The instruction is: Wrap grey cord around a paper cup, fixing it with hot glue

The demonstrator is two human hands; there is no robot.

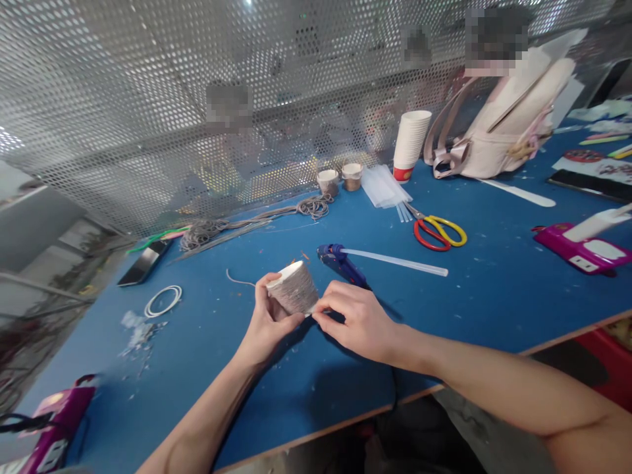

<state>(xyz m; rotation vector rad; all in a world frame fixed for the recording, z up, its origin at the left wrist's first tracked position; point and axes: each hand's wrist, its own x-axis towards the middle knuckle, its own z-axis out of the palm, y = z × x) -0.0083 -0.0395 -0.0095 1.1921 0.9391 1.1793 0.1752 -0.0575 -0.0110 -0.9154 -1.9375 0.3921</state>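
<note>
A paper cup wrapped in grey cord is tilted over the blue table, its white end facing up and away. My left hand grips it from the left, with the thumb along the lower edge. At the cup's lower right edge, the fingertips of my right hand are pinched together on the grey cord; the exact spot is mostly hidden by the fingers. A loose piece of cord trails out on the left behind my left hand. Just beyond the hands lies a blue glue gun with a clear glue stick in its back.
Behind are grey cord bundles, two wrapped cups, stacked paper cups, scissors and a backpack by a perforated metal screen. Purple power strips sit right and lower left; a white ring lies left.
</note>
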